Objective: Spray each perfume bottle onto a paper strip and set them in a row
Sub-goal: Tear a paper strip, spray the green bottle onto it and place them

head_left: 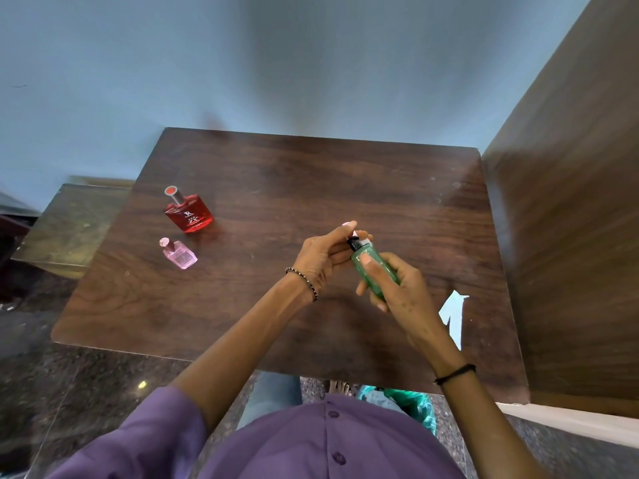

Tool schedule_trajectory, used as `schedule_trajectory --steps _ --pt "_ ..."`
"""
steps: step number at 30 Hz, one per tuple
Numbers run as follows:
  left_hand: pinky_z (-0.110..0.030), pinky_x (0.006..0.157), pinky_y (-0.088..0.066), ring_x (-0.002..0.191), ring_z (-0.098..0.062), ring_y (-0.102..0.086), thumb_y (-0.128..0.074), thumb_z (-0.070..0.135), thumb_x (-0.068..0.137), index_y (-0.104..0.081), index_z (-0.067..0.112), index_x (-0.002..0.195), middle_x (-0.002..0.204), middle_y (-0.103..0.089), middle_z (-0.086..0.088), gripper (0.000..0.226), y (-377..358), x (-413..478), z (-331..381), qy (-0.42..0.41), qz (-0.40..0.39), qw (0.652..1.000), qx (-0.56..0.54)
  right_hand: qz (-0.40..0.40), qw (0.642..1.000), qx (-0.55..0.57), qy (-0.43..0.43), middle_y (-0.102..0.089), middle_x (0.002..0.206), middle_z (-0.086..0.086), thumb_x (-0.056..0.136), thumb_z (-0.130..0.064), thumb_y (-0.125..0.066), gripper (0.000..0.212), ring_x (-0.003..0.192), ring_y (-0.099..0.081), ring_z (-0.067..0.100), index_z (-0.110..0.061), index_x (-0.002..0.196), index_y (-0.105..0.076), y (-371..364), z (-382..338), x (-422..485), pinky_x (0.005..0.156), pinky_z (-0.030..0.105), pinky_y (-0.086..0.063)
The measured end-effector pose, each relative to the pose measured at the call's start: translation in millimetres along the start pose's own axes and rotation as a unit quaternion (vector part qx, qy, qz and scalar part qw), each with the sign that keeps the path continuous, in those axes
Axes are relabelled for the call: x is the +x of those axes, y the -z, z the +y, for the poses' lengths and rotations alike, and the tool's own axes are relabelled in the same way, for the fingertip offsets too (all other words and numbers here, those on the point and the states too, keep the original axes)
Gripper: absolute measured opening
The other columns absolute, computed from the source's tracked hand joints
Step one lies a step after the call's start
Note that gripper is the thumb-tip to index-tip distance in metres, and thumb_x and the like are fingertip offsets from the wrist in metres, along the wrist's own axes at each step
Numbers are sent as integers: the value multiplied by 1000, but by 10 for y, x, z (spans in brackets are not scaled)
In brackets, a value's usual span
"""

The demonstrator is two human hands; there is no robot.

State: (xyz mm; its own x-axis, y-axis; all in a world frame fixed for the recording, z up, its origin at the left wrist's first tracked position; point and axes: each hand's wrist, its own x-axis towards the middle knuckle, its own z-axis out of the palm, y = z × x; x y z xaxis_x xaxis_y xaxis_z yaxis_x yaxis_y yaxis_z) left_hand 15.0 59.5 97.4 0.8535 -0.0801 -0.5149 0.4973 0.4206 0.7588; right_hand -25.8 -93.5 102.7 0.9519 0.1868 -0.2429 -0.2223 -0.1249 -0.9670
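A slim green perfume bottle (361, 267) is tilted above the middle of the dark wooden table (311, 181), gripped around its body by my right hand (397, 292), thumb across the front. My left hand (321, 254) pinches the bottle's top at the black nozzle; a small white piece shows beside the fingertips and I cannot tell what it is. A red perfume bottle (188, 214) stands at the table's left, with a small pink perfume bottle (179, 254) just in front of it. White paper strips (453, 316) lie near the right edge.
A tall wooden panel (570, 236) rises along the table's right side. A lower glass-topped side table (72, 223) sits to the left. The wall is close behind the table's far edge.
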Motion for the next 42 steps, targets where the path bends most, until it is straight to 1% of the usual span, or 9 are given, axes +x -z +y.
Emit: schedule_trajectory --steps 4,9,13,18,23,29,36,39,42 --pt "-29 83 -60 110 -29 -68 -66 29 91 -67 -6 116 116 -71 -19 43 15 3 0 1 1 1000 -9 -11 999 46 -19 -72 85 17 101 -38 -55 27 47 -46 4 -16 114 -63 -12 -3 15 49 19 -40" --pt "-39 100 -52 107 -28 -68 -63 28 93 -70 -2 109 118 -70 -21 34 -25 -2 -16 0 -12 1000 13 2 989 127 -72 -65 72 14 105 -23 -44 18 39 -42 9 -13 102 -59 -83 -10 72 40 19 -31" --pt "-41 103 -50 115 -33 -65 -64 25 93 -68 -9 112 117 -70 -22 39 -14 6 10 -1 -22 1000 23 20 980 176 -91 -60 65 16 102 -14 -38 16 34 -37 12 -11 103 -53 -107 -33 109 34 17 -25" --pt "-33 96 -55 115 -32 -65 -65 23 93 -66 -10 114 119 -68 -26 39 -28 -4 48 -2 -46 998 39 61 985 149 -60 -64 79 12 103 -25 -52 9 51 -56 9 -16 102 -51 -161 -12 107 38 15 -36" --pt "-35 95 -56 112 -32 -67 -67 25 91 -68 -10 109 115 -70 -25 39 -30 40 56 -8 -51 997 51 77 985 151 -28 -63 75 9 103 -29 -54 14 52 -56 8 -17 96 -49 -209 10 141 40 15 -37" --pt "-30 81 -59 102 -30 -71 -72 29 87 -70 -8 108 109 -73 -22 43 108 157 80 -4 -18 998 62 35 993 103 -36 -69 75 13 104 -31 -51 22 48 -55 2 -10 111 -50 -203 46 280 43 13 -39" --pt "-35 88 -59 97 -27 -74 -63 45 91 -72 -4 107 103 -76 -18 52 297 484 189 -16 47 996 67 -18 998 20 -58 -79 94 2 100 -47 -53 35 72 -64 -8 -22 124 -49 -192 40 589 64 18 -41" --pt "-33 83 -60 88 -24 -72 -58 27 97 -70 -5 109 102 -73 -19 36 419 668 248 -18 67 994 82 -30 998 11 -52 -79 100 -1 100 -44 -53 33 77 -65 -6 -21 124 -53 -220 59 781 68 21 -41" --pt "-26 70 -61 68 -9 -70 -55 -1 96 -63 -11 116 91 -69 -17 24 551 863 287 -32 74 988 129 -36 998 9 -54 -78 101 -3 101 -37 -57 27 77 -66 -2 -17 118 -56 -273 65 1028 67 20 -45"
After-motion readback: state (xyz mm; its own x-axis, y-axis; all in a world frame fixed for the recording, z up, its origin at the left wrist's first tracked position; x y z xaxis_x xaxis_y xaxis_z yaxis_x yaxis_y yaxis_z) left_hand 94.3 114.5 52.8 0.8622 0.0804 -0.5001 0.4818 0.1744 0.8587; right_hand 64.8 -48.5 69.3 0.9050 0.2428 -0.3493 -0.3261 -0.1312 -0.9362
